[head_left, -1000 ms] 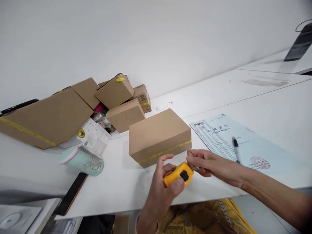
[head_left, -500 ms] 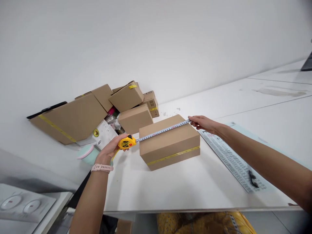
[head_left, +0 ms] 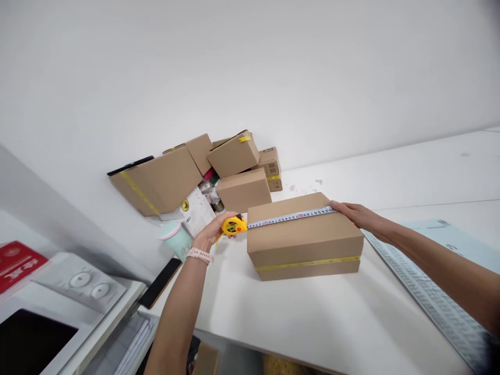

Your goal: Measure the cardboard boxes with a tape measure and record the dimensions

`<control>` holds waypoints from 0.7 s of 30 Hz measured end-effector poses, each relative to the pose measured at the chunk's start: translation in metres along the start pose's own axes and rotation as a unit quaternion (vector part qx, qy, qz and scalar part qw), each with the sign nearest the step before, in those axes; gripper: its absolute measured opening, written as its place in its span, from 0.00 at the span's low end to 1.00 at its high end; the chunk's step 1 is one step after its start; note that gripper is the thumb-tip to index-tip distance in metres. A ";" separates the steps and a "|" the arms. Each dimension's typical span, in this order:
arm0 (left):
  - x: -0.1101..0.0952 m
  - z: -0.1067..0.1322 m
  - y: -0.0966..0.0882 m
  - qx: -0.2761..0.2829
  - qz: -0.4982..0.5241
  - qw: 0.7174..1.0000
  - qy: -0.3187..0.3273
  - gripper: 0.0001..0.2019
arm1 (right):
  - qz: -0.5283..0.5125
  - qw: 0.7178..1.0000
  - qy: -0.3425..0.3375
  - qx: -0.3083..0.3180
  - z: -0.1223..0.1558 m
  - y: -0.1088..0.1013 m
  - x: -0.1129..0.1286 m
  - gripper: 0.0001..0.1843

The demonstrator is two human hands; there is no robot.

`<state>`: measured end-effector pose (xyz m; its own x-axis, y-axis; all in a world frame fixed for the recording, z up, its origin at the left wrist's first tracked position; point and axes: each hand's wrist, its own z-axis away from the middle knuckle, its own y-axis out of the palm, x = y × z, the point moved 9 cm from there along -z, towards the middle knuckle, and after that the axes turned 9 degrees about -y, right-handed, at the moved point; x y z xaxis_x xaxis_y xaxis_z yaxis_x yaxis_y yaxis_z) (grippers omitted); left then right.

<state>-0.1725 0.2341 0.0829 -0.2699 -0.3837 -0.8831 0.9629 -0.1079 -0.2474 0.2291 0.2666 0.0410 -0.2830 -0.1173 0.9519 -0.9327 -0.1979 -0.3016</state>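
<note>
A brown cardboard box (head_left: 304, 245) with a yellow tape band lies on the white table (head_left: 312, 312). My left hand (head_left: 213, 235) is closed round a yellow tape measure case (head_left: 233, 225) at the box's left end. The white tape blade (head_left: 291, 217) runs across the box's top. At the box's right end my right hand (head_left: 353, 212) pinches the blade's tip against the edge. A pink watch is on my left wrist.
Several cardboard boxes (head_left: 234, 156) are heaped against the wall behind, with a white carton (head_left: 195, 211) and a mint cup (head_left: 176, 240). A dark phone (head_left: 160, 282) lies at the table's left edge. A pale blue printed sheet (head_left: 433, 281) lies at right. A lower shelf holds a red label (head_left: 17, 263).
One second ago both hands held the tape measure near the table's front. They have since spread apart, drawing the blade across the box top. The view has shifted left.
</note>
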 end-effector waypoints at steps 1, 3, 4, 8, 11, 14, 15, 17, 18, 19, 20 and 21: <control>0.001 0.000 0.000 -0.001 0.001 1.000 -0.001 0.19 | -0.003 1.000 0.001 0.002 0.001 0.000 0.000 0.30; 0.001 0.001 0.000 -0.001 0.004 1.000 -0.003 0.19 | -0.004 1.000 0.004 0.007 0.002 0.000 0.001 0.30; 0.001 0.001 0.000 0.000 0.005 1.000 -0.004 0.19 | -0.002 1.000 0.004 0.011 0.002 0.001 0.002 0.30; 0.001 0.002 0.003 -0.004 0.008 1.000 -0.006 0.19 | 0.003 0.999 -0.012 0.031 0.001 0.004 0.008 0.30; -0.005 0.008 0.006 -0.007 0.006 1.000 -0.003 0.19 | 0.049 0.998 -0.037 0.032 -0.004 0.001 0.016 0.27; -0.019 0.027 0.011 0.005 0.006 1.000 0.016 0.18 | 0.158 0.986 -0.045 0.025 -0.014 -0.011 0.025 0.27; -0.025 0.038 0.015 0.016 0.008 1.000 0.026 0.17 | 0.190 0.981 -0.045 0.017 -0.018 -0.018 0.029 0.28; -0.032 0.065 0.031 0.054 0.017 0.998 0.042 0.14 | 0.214 0.975 -0.053 -0.012 -0.023 -0.032 0.042 0.28; -0.032 0.081 0.044 0.081 0.024 0.995 0.044 0.15 | 0.203 0.977 -0.066 -0.028 -0.025 -0.038 0.051 0.28; -0.027 0.096 0.061 0.113 0.030 0.992 0.039 0.17 | 0.183 0.979 -0.085 -0.039 -0.025 -0.041 0.061 0.27; -0.019 0.111 0.082 0.150 0.036 0.988 0.026 0.20 | 0.163 0.980 -0.106 -0.042 -0.026 -0.041 0.072 0.27; -0.008 0.125 0.106 0.183 0.046 0.982 0.009 0.24 | 0.150 0.980 -0.129 -0.036 -0.026 -0.037 0.083 0.28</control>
<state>-0.0685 0.1109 0.1131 -0.1784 -0.3909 -0.9030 0.9176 -0.3973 -0.0093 0.2345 0.2892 0.1324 -0.4891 -0.4030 0.7735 -0.8322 -0.0498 -0.5522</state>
